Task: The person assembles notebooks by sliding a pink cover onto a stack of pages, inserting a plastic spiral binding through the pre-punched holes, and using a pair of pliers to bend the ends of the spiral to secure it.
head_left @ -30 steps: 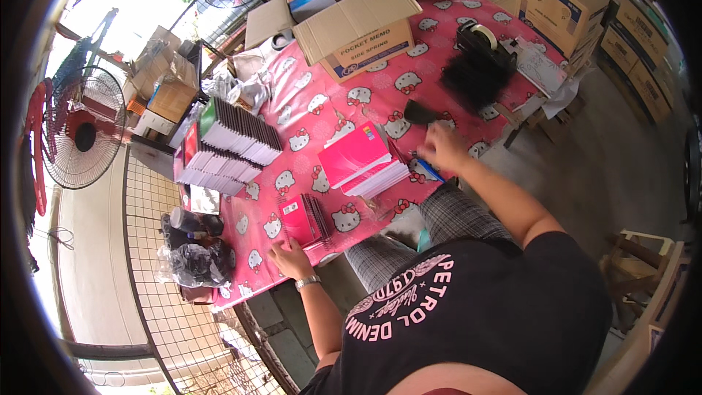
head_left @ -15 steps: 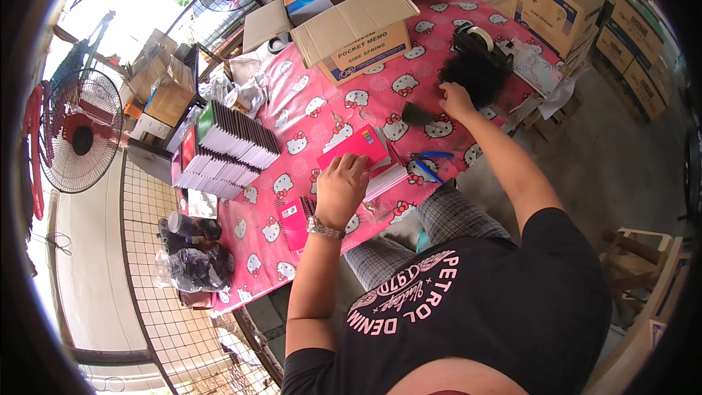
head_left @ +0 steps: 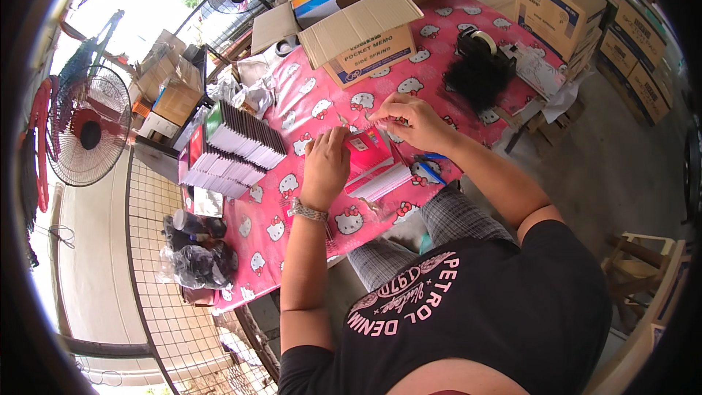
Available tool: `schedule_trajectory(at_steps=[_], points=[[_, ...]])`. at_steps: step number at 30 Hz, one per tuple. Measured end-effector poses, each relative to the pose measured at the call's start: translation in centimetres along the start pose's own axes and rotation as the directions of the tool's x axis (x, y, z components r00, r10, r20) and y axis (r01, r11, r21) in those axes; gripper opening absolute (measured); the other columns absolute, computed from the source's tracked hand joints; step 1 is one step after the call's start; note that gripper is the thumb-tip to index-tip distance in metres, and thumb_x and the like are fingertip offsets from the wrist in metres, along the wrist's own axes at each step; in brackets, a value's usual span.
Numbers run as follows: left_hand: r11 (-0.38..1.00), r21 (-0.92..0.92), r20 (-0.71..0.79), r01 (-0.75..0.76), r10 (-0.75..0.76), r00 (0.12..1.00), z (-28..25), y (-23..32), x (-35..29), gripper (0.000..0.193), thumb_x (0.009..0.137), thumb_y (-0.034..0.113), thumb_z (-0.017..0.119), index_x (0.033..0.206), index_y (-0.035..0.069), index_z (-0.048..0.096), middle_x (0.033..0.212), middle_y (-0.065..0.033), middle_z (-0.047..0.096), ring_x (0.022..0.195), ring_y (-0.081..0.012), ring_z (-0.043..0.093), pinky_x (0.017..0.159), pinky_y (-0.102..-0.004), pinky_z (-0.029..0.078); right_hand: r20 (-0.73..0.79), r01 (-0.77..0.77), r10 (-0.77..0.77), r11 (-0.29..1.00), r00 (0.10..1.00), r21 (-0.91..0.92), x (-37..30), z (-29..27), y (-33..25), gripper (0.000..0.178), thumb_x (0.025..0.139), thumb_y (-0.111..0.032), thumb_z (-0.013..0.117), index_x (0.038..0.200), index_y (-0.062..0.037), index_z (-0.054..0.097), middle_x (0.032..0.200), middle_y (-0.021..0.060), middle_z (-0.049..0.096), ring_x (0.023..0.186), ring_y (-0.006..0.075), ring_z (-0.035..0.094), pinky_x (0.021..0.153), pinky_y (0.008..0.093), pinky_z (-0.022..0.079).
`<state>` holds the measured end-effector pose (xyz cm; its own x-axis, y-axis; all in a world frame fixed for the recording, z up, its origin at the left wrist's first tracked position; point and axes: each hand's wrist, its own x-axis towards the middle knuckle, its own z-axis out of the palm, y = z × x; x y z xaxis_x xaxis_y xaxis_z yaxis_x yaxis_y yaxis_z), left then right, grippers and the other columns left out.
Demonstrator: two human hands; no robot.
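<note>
My left hand [head_left: 327, 167], a watch on its wrist, grips the left edge of a pink memo notebook [head_left: 362, 152]. White page edges [head_left: 382, 183] show along the notebook's near side. At its far edge my right hand [head_left: 415, 123] is closed in a pinch; whatever is between the fingertips is too small to make out. Just right of the pages lies a blue-handled hand tool [head_left: 431, 170]. Beyond the right hand is a pile of fine black strands [head_left: 472, 82]. Another pink notebook [head_left: 322, 228] is mostly hidden under my left wrist.
Stacked notebooks [head_left: 234, 150] stand at the left of the pink patterned table cover [head_left: 252, 212]. An open carton [head_left: 376, 51] sits at the far side, near a tape dispenser [head_left: 488, 47]. Black plastic bags [head_left: 201, 263] lie at the near left corner. More cartons [head_left: 556, 11] are at right.
My right hand has come left from the black pile to the notebook's far edge. My left hand has slid from the notebook's cover to its left edge, and the notebook has shifted slightly.
</note>
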<state>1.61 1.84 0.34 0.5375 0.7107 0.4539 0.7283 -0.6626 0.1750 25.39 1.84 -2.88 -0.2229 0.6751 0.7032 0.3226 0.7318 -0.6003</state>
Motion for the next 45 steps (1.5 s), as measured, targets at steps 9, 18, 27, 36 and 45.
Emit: schedule_trajectory(at_steps=[9,18,27,36,45], points=[[0.998,0.012,0.024,0.054,-0.054,0.998,0.5,0.9,0.6,0.02,0.091,0.014,0.062,0.11,0.008,0.061,0.102,-0.0089,0.068,0.094,-0.0295,0.061,0.085,-0.042,0.04,0.111,-0.036,0.031,0.998,0.993,0.042,0.2,-0.5,-0.4,0.02,0.089,-0.002,0.067,0.108,-0.0043,0.069,0.094,0.0082,0.066,0.083,0.0191,0.065,0.072,0.0306,0.053],[0.998,-0.016,-0.069,-0.065,0.063,0.996,1.5,2.3,0.9,0.023,0.089,0.016,0.064,0.109,0.007,0.057,0.091,-0.0085,0.066,0.087,-0.0289,0.061,0.086,-0.0428,0.041,0.31,-0.209,0.213,0.977,0.927,-0.046,2.4,-2.1,-2.3,0.035,0.095,-0.015,0.06,0.127,-0.0034,0.055,0.086,0.0137,0.066,0.083,0.0319,0.069,0.079,0.0412,0.054],[0.985,-0.129,-0.043,-0.111,0.106,0.993,1.4,2.9,1.6,0.011,0.092,0.012,0.061,0.103,0.008,0.059,0.09,-0.01,0.066,0.083,-0.0327,0.06,0.088,-0.0438,0.042,-0.161,-0.592,0.571,0.756,0.805,-0.279,0.2,-0.2,13.3,0.036,0.097,-0.034,0.057,0.112,-0.0008,0.062,0.09,0.0259,0.067,0.074,0.0411,0.067,0.069,0.0466,0.055],[0.978,0.147,-0.086,0.148,-0.137,0.987,0.9,3.2,-0.4,0.021,0.094,0.028,0.063,0.106,0.012,0.062,0.119,-0.0042,0.063,0.128,-0.0301,0.05,0.115,-0.061,0.015,-0.211,-0.683,0.844,0.225,0.493,-0.695,-6.5,6.6,15.5,0.074,0.087,-0.064,0.051,0.143,-0.0158,0.044,0.147,0.0196,0.044,0.135,0.054,0.032,0.11,0.0662,0.025],[0.993,-0.04,-0.059,0.109,-0.111,0.992,2.2,1.6,-0.3,0.03,0.081,0.03,0.077,0.099,0.01,0.064,0.098,-0.0042,0.064,0.1,-0.0282,0.057,0.089,-0.0469,0.04,0.585,-0.533,0.245,0.75,0.773,0.391,1.7,-3.5,3.7,0.031,0.096,-0.012,0.062,0.126,-0.0034,0.062,0.103,0.0064,0.069,0.093,0.0111,0.06,0.085,0.0273,0.049]])
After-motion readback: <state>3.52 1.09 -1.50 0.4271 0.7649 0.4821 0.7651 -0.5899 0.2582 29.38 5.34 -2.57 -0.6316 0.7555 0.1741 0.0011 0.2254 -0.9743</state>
